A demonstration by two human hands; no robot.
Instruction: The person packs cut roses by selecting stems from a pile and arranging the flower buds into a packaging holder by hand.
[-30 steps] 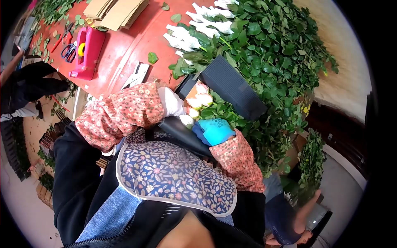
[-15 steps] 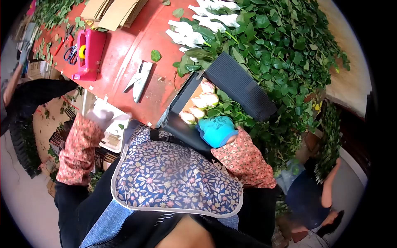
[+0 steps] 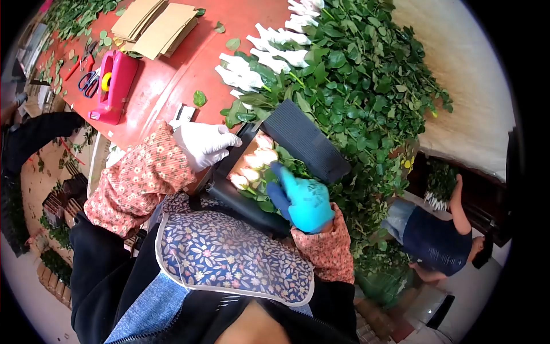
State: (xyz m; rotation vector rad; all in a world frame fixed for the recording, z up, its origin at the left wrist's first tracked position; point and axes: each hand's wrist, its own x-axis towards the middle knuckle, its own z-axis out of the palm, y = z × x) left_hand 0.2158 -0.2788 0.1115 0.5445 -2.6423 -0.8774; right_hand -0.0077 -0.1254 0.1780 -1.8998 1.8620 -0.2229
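- White glove on the left hand [image 3: 207,145]: part open, fingers bent and reaching right, by the black box's [image 3: 250,135] left end. I see nothing held.
- Pink and cream roses [image 3: 252,163] lie in the box, in front of the near person. Their heads point left; their long way runs right and a bit near, to green leaves [image 3: 293,166].
- Blue glove on the right hand [image 3: 309,205]: back up, finger and thumb apart, pointing left and far over the leaves. I cannot tell if it holds any.
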